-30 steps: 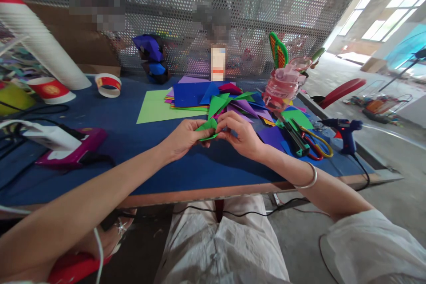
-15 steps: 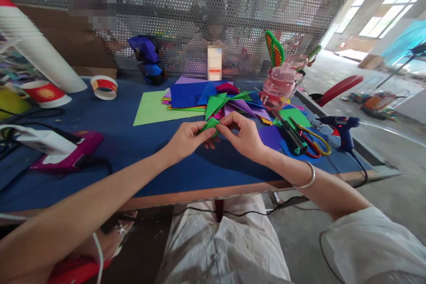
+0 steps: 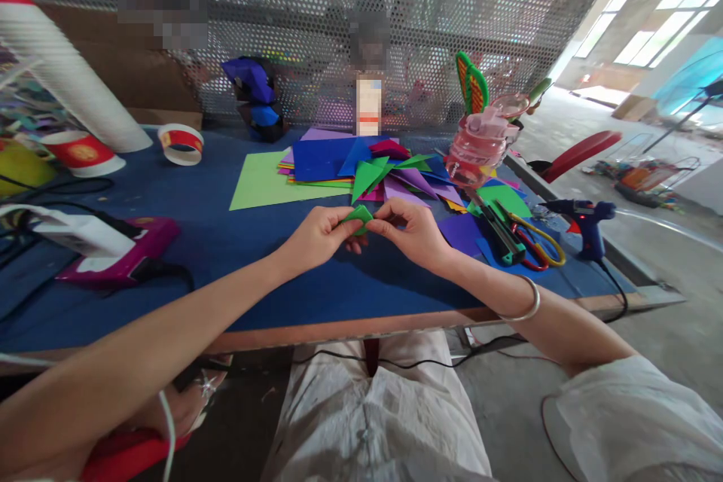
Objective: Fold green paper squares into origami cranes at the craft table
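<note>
Pinching green paper piece (image 3: 358,217) two-handed

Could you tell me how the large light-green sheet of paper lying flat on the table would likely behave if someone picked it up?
The light-green sheet looks thin and flat, so probably light and floppy. Lying flush on the blue table, it may be awkward to lift by its edge.

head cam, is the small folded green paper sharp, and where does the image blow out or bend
Head view: the small folded green paper between the left hand and right hand is fairly sharp; the bright windows at upper right are overexposed; the wide lens bows the blue table's edge and stretches the corners.
</note>
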Available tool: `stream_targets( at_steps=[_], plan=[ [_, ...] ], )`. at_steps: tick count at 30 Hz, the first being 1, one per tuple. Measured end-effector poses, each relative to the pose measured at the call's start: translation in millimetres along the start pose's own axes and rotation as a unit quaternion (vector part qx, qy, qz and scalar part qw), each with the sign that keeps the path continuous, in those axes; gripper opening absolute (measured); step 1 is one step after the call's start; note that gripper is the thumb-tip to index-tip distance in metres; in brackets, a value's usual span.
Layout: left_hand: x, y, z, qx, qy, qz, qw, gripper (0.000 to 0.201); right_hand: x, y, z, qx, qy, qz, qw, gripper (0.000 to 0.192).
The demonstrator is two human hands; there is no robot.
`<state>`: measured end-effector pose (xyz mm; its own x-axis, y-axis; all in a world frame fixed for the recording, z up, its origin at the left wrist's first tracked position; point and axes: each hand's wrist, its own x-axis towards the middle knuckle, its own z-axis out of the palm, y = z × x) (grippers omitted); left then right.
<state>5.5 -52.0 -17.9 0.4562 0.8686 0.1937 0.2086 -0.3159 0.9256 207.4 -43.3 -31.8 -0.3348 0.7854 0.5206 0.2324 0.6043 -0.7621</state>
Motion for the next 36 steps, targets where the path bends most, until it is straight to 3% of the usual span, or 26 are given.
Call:
stream_targets(
  at_steps=[9, 16, 23, 28, 32, 36],
  plan=[
    [-4, 3, 0.3, 0.060, 0.006, 0.030, 0.998, 0.030, -2, 1, 0, 0.009, 0.006, 0.015, 1.000, 0.029],
    [-5, 5, 1.1, 0.091, 0.001, 0.055, 0.994, 0.022, -5, 0, 1, 0.028, -0.003, -0.083, 0.996, 0.006],
    [-8, 3, 5.1, 0.089, -0.012, 0.054, 0.995, 0.021, -9, -7, 0, -0.054, 0.013, -0.086, 0.995, 0.012],
    [-2, 0, 0.4, 0.070, 0.010, 0.013, 0.997, 0.030, -3, -3, -2, -0.006, 0.017, -0.031, 0.999, 0.012],
    [4, -2, -9.0, 0.082, 0.060, -0.001, 0.995, 0.044, 2, 5, -3, 0.024, 0.031, 0.034, 0.999, 0.024],
    [4, 0, -12.4, 0.088, 0.061, -0.010, 0.994, 0.049, 4, 9, -2, 0.046, 0.014, 0.050, 0.998, 0.032]
  ],
)
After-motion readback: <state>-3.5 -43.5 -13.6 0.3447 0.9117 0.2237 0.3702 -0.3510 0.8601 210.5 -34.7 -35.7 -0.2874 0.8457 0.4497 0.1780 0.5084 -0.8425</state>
